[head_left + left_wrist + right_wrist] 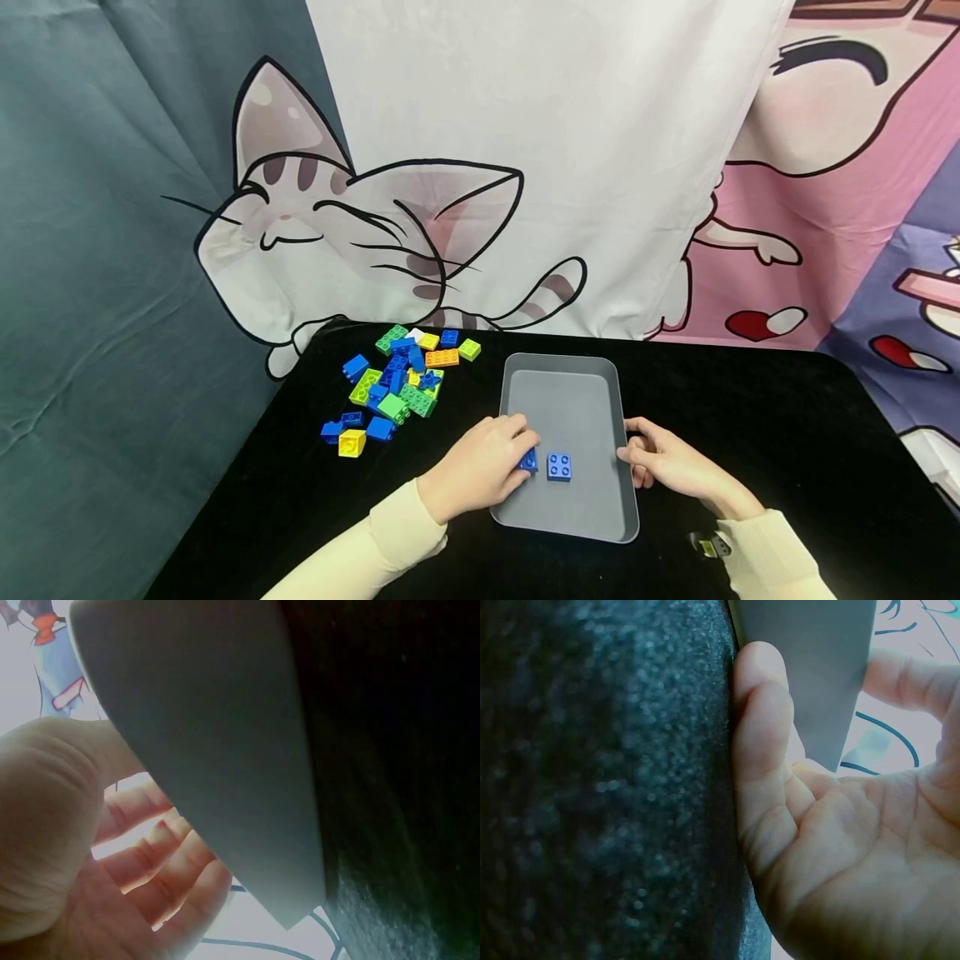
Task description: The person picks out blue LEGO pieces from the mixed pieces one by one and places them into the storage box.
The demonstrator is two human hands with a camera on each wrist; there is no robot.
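A shallow grey tray [588, 417] lies on the black tabletop in front of me. Over its left rim reaches my left hand [483, 462], fingers and thumb curled round a blue toy brick [530, 460] low inside the tray; the hand covers much of that brick. Just right of it, a second blue brick [558, 467] sits studs up on the tray floor. My right hand [667, 460] grips the tray's right side, thumb at the rim and fingers against the outside. In both wrist views the tray's outer wall [817, 675] shows beside the hand.
Left of the tray, a loose heap of toy bricks [416, 400] in blue, green, yellow and orange spreads over the black tabletop [720, 400]. A yellow brick [352, 443] lies at its near end. Printed cloth [600, 167] hangs behind the table.
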